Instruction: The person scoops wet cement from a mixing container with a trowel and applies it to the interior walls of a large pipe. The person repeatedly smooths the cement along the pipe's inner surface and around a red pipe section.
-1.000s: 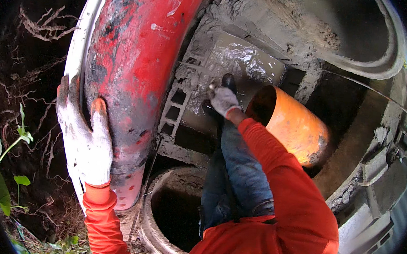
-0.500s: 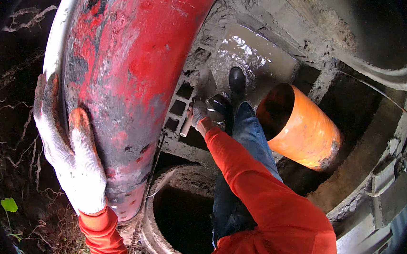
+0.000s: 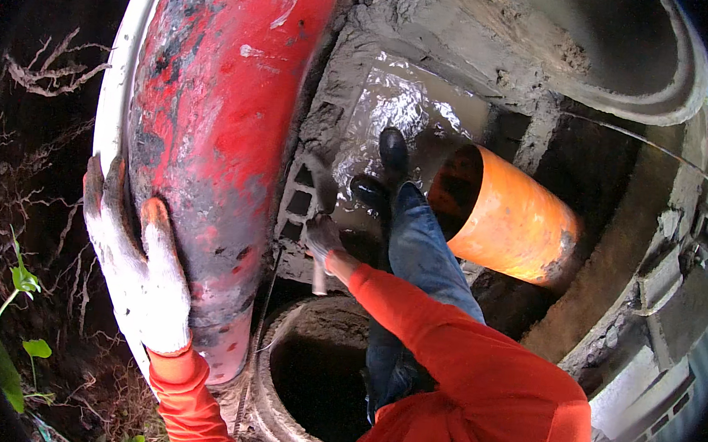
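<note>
Right hand gripping pale handle, left hand on scuffed red pipe

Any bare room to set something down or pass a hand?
Bare but wet: patch between far boot and mortared ledge. Hand could likely pass: opening inside round concrete rim. Crowded: around right grip holding tan handle, between hollow block and jeans.

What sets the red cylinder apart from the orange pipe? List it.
The red cylinder bears broad dark patches; the orange pipe is mostly plain, scuffed near one end.
The orange pipe shows an open mouth; the red cylinder shows none.
The left hand touches the red cylinder; no hand touches the orange pipe.
Both are rounded and marked.
</note>
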### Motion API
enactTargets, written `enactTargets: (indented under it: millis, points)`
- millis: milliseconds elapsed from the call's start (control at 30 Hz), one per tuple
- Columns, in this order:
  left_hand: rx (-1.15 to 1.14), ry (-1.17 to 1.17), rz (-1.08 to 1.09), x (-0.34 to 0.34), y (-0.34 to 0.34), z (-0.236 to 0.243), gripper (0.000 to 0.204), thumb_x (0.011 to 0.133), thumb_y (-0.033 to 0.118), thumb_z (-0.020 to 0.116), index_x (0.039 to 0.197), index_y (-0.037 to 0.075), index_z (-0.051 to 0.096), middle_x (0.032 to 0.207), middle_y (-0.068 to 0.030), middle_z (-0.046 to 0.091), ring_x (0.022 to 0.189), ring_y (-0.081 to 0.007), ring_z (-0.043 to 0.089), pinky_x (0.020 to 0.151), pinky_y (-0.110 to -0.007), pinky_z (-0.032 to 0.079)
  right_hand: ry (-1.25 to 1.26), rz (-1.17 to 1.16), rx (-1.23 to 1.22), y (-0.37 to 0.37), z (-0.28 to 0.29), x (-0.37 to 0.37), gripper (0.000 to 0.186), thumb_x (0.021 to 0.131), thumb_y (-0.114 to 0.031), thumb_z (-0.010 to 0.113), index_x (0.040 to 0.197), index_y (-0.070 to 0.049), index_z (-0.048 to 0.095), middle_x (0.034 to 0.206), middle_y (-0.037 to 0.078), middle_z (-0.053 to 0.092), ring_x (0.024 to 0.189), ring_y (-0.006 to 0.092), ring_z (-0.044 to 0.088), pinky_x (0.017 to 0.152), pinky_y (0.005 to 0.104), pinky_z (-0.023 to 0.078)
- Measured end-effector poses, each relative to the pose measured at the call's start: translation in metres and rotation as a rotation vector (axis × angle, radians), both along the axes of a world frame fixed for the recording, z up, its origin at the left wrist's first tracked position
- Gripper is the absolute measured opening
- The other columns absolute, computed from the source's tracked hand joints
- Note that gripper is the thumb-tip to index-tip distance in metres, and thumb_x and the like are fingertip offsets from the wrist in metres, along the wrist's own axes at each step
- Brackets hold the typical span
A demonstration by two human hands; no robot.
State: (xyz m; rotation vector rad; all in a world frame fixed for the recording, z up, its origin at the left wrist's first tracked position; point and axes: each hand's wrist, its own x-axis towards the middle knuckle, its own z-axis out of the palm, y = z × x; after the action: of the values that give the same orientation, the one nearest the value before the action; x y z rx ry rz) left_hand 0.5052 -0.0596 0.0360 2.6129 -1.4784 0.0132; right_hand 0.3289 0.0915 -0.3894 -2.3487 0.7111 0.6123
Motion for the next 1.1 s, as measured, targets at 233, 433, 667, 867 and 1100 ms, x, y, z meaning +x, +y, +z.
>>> enactTargets:
  millis: [233, 433, 667, 867, 1100]
  points:
    - [0.016, -0.021, -0.026, -0.007, -0.013, -0.006, 0.050, 0.109, 0.025, 0.050, 0.152, 0.001, 0.048, 0.164, -0.0217, 0.038, 0.152, -0.0383, 0.036, 0.125, -0.047, 0.026, -0.208, -0.094, -0.215, -0.079, -0.004, -0.064, 0.014, 0.085, -0.011, 0.065, 0.079, -0.004, 0.075, 0.076, 0.013, 0.071, 0.076, 0.0300, 0.070, 0.058, 0.0468, 0.051]
    - [-0.007, 0.036, -0.066, -0.012, -0.029, -0.002, 0.051, 0.106, 0.023, 0.051, 0.153, 0.003, 0.049, 0.165, -0.0230, 0.036, 0.154, -0.0407, 0.033, 0.126, -0.050, 0.026, 0.094, 0.070, -0.291, -0.057, -0.111, -0.015, 0.022, 0.087, -0.014, 0.060, 0.092, -0.004, 0.079, 0.089, 0.017, 0.076, 0.083, 0.0282, 0.074, 0.073, 0.0550, 0.056]
    - [-0.036, 0.057, -0.071, -0.014, -0.033, -0.004, 0.050, 0.106, 0.023, 0.051, 0.151, 0.002, 0.050, 0.164, -0.0243, 0.038, 0.153, -0.0417, 0.034, 0.125, -0.050, 0.026, 0.025, -0.258, 0.079, -0.189, -0.134, -0.048, 0.025, 0.093, -0.019, 0.063, 0.115, -0.009, 0.071, 0.094, 0.015, 0.074, 0.097, 0.0319, 0.071, 0.078, 0.0433, 0.058]
    - [0.007, -0.007, -0.016, -0.007, -0.009, -0.005, 0.051, 0.107, 0.030, 0.051, 0.150, 0.001, 0.051, 0.162, -0.0259, 0.039, 0.151, -0.0428, 0.036, 0.124, -0.051, 0.027, -0.204, -1.188, 0.434, -0.184, -0.019, -0.058, 0.024, 0.098, -0.026, 0.064, 0.114, -0.007, 0.069, 0.099, 0.019, 0.075, 0.090, 0.0354, 0.073, 0.077, 0.0507, 0.057]
    - [-0.108, 0.089, -0.062, -0.005, -0.019, -0.014, 0.049, 0.103, 0.017, 0.049, 0.150, 0.002, 0.052, 0.162, -0.0243, 0.041, 0.150, -0.0404, 0.039, 0.124, -0.050, 0.026, -0.180, -0.937, 0.030, -0.180, -0.141, -0.076, 0.027, 0.101, -0.022, 0.055, 0.117, -0.008, 0.070, 0.103, 0.023, 0.074, 0.099, 0.0433, 0.071, 0.083, 0.0502, 0.057]
